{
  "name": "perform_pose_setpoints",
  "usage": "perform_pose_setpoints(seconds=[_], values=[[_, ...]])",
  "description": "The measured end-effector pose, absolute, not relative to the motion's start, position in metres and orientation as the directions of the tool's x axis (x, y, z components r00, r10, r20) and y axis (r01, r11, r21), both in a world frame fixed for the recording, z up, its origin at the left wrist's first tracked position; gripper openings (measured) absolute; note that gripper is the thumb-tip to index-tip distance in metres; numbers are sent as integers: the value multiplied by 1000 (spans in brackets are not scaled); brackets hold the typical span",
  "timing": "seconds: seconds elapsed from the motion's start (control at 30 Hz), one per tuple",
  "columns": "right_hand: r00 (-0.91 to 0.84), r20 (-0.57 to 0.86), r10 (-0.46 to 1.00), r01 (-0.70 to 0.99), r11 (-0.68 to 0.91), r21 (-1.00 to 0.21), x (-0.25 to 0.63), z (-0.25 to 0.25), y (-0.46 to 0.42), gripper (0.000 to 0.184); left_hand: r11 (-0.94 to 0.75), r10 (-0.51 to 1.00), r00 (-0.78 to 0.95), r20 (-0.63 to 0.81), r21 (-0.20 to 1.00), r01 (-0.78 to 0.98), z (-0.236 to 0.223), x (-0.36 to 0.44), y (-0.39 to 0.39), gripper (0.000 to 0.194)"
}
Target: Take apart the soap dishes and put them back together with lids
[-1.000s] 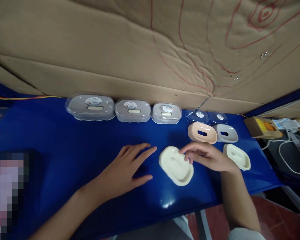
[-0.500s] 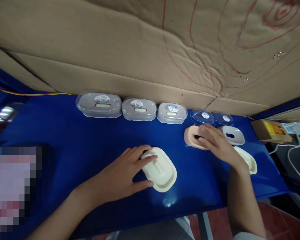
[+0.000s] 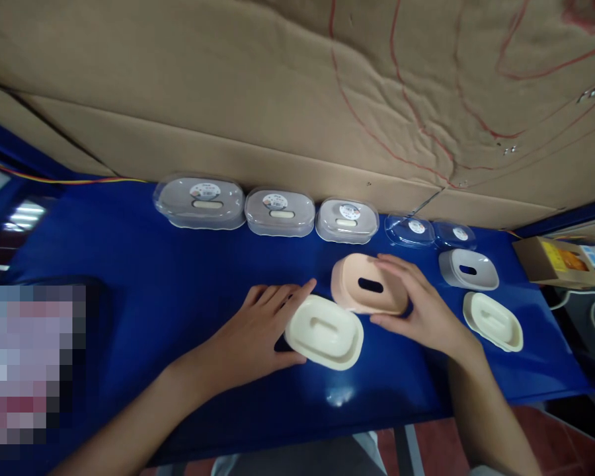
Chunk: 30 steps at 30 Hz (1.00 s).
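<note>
The left hand point(image 3: 248, 334) grasps the left end of a cream dish point(image 3: 327, 334) on the near middle of the blue table point(image 3: 193, 274). The right hand point(image 3: 426, 311) grips the right end of a slotted peach dish point(image 3: 354, 284), just to the far right of it. Farther right sit a grey dish point(image 3: 471, 270) and, nearer, a second cream dish point(image 3: 493, 322).

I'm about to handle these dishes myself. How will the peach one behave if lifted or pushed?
The peach dish is likely stiff: its walls show no bend in the right hand. It's probably light for its size, given the open slot through it. Its smooth surface may slide easily on the glossy blue tabletop.
</note>
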State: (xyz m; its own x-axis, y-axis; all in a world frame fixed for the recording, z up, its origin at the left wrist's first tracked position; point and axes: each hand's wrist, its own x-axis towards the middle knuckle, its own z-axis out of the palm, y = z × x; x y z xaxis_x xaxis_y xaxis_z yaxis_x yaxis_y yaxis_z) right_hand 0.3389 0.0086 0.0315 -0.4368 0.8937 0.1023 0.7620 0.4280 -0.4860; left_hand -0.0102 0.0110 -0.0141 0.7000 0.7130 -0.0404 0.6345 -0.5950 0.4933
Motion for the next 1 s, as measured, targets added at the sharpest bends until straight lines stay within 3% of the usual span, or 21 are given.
perform_pose_setpoints(seconds=[0.13,0.23,0.53,0.8,1.0], values=[[-546,76,834,738,522,-427,311,30,-5,89,-583,781,624,32,398,709,-28,2,9,133],[-570,78,818,742,553,-380,299,21,-9,86,-586,785,615,68,405,702,-32,3,8,136],[-567,93,818,778,570,-264,277,13,-22,76,-586,751,650,112,566,580,-28,2,9,105],[-582,30,813,778,567,-271,274,5,-19,75,-602,729,676,108,570,559,-26,-1,11,99],[-575,2,818,781,549,-298,274,4,-18,83,-595,729,677,100,582,555,-25,1,11,90]])
